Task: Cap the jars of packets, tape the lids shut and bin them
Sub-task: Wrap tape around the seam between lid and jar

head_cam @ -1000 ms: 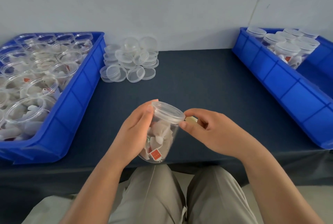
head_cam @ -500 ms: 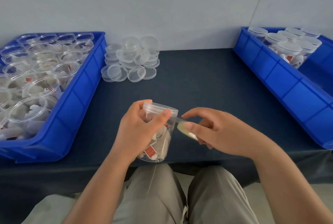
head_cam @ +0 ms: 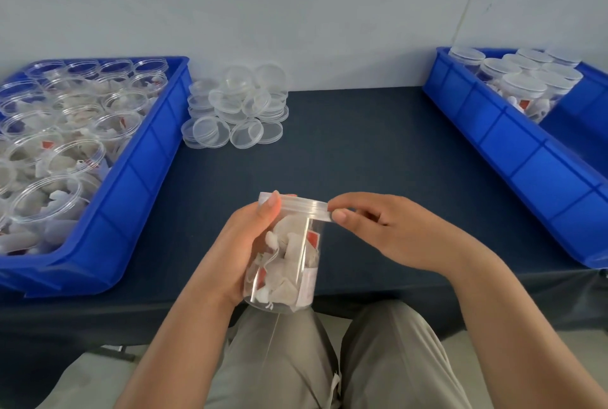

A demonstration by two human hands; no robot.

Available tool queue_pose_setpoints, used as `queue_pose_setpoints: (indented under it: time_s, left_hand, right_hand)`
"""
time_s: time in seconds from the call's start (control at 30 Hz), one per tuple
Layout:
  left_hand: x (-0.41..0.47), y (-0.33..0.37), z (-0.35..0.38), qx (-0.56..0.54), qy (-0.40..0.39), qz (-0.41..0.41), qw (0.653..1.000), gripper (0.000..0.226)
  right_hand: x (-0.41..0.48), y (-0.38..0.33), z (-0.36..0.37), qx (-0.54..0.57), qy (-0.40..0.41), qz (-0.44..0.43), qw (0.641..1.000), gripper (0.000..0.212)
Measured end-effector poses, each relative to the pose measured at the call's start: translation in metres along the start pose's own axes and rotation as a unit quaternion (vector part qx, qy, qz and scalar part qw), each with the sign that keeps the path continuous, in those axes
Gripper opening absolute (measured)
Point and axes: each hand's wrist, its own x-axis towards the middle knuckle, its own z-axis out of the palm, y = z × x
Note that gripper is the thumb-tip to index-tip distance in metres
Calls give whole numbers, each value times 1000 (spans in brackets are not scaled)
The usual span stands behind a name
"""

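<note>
We're mid-batch here, with one jar (head_cam: 289, 264) up off the table (head_cam: 362, 152) at the near edge, right over the lap. The left hand (head_cam: 243, 244) is wrapped around its body, thumb up by the rim. The right hand (head_cam: 391, 231) pinches the right edge of the lid (head_cam: 296, 203) between thumb and forefinger, its other fingers loosely curled. The lid sits on top, so we judge the capping done for this one, and sealing looks like the step in hand. Over on the far right, the right bin (head_cam: 513, 152) has a cluster of capped jars (head_cam: 523, 86) at its far end, so a share of the work is finished. On the left, the left bin (head_cam: 131, 191) is packed with open jars (head_cam: 65, 132) of packets, none lidded that we can see, so plenty is left. A pile of spare lids (head_cam: 237, 109) waits on the far side of the table beside that bin. Now the unknowns. The tape itself is hard to spot, clear on clear. There may be a strip running down the jar's side under the pinch, but we can't say for sure, and no roll shows anywhere. Whether the lid is fully seated we can't tell either. Both bins run off the picture, so we can't count jars, and we can't tell whether the binned jars are taped.
</note>
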Motion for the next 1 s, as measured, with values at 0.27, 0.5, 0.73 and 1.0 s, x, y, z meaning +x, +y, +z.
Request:
queue_pose_setpoints:
  time_s: [0.27,0.5,0.73,1.0]
  left_hand:
    - [6,-7,0,-35,-36,-7,999,86]
    - [7,-1,1,107,68,88,988,76]
    - [1,1,12,212,113,108,965,52]
    - [1,-2,24,315,181,135,922,97]
  right_hand:
    - [3,-7,12,21,-6,14,1000,55]
    - [-1,-7,18,18,43,19,999,58]
    - [-4,-12,24,-12,63,44,997,53]
    - [-2,-17,31,-21,74,47,996,63]
